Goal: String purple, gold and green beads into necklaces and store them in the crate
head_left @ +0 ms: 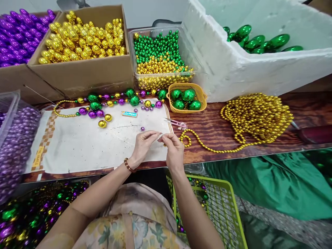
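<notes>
My left hand (pixel 144 144) and my right hand (pixel 174 150) meet above the right edge of a white cloth (pixel 85 148), fingertips pinched almost together. Whatever lies between the fingers is too small to make out. Right beside my right hand, a gold bead string (pixel 207 148) curls on the wood, its end partly hidden by the hand. Pink-handled thread snips (pixel 177 123) rest just beyond the fingers. A needle (pixel 127 126) and a single purple bead (pixel 142 128) lie on the cloth, with a small blue-labelled packet (pixel 129 114) behind them.
A strung bead garland (pixel 106 103) runs along the cloth's back edge. Behind stand a carton of gold beads (pixel 85 74), a clear bin (pixel 166 76) and a foam box (pixel 259 69). An orange basket (pixel 199 107) holds green balls. Gold bead strings (pixel 259 117) are heaped at right.
</notes>
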A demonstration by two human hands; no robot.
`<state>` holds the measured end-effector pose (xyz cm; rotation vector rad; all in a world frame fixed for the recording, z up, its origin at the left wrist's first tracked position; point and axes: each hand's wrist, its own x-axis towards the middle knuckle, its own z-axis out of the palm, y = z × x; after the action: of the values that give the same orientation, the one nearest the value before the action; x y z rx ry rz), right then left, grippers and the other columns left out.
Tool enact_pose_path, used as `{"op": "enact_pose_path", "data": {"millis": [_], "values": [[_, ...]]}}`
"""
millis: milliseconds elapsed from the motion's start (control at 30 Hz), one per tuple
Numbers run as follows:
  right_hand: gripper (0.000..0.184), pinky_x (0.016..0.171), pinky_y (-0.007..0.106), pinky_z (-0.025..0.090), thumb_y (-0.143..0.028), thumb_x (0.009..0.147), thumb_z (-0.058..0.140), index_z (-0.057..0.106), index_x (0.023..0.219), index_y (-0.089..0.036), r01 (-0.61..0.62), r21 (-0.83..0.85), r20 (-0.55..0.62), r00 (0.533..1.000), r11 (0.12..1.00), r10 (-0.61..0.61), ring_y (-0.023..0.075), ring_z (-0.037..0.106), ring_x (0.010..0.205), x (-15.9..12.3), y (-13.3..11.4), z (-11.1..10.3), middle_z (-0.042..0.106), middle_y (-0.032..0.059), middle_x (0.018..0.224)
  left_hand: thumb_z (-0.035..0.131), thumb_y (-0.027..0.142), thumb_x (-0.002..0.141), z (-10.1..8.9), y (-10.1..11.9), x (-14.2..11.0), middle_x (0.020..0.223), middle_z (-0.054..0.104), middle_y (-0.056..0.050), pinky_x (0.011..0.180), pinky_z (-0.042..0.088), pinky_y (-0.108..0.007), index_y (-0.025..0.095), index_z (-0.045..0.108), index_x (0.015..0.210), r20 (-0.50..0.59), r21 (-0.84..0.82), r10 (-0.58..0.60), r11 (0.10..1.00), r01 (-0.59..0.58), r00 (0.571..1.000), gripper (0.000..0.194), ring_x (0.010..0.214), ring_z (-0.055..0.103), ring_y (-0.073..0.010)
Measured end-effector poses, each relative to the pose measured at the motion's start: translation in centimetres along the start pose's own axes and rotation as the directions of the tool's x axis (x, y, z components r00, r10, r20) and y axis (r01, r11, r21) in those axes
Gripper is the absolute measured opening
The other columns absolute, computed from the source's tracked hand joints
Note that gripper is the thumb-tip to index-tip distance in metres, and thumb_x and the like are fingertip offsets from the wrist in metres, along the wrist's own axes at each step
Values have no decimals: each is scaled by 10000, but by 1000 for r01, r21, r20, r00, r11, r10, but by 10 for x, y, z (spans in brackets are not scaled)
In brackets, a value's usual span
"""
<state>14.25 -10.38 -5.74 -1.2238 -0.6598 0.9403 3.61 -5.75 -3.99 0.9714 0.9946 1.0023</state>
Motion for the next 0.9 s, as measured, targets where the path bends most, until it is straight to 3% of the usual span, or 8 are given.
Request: {"op": "enact_pose_path", "data": {"millis": [233,367,467,633,800,900], "values": [[184,775,300,466,-371,752,762,711,769,-195,-65,15,-137,988,998,67,158,579,759,-8,13,-6,676,0,770,821,393,681,-2,-9,7,685,683,-27,506,374,-213,129,763,760,101,27,-53,998,50,993,282,542,492,-76],[182,717,274,436,-357,745,778,714,765,-188,-55,22,-181,982,998,58,136,536,714,-10,16,-10,639,-14,732,833,430,670,2,-12,8,494,478,65,420,221,-197,117,728,783,146,-51,-156,985,165,977,349,418,335,-34],[167,711,269,434,-338,736,786,723,759,-186,-36,27,-199,979,999,40,132,531,713,-11,15,-9,645,-14,730,866,447,623,10,-10,6,469,415,87,412,120,-213,101,733,786,134,-82,-218,970,230,967,405,402,241,-15],[143,743,276,456,-324,724,790,740,729,-190,-23,50,-241,970,998,34,134,555,728,-11,15,-6,663,-14,721,905,478,573,17,-2,4,448,371,93,425,77,-229,86,757,787,163,-75,-282,952,297,945,470,407,205,-11],[162,774,310,481,-329,654,826,772,728,-196,-101,102,-246,961,990,124,153,595,742,-7,17,-11,715,5,749,912,473,580,10,-1,10,437,345,98,429,38,-234,92,767,818,268,-45,-367,919,392,891,472,404,167,-14],[198,766,316,484,-339,620,853,780,733,-195,-147,124,-230,958,981,172,156,604,735,-5,18,-16,732,16,764,899,439,600,10,-3,14,443,363,93,430,42,-232,102,763,816,287,-28,-377,915,401,881,423,406,170,-19]]}}
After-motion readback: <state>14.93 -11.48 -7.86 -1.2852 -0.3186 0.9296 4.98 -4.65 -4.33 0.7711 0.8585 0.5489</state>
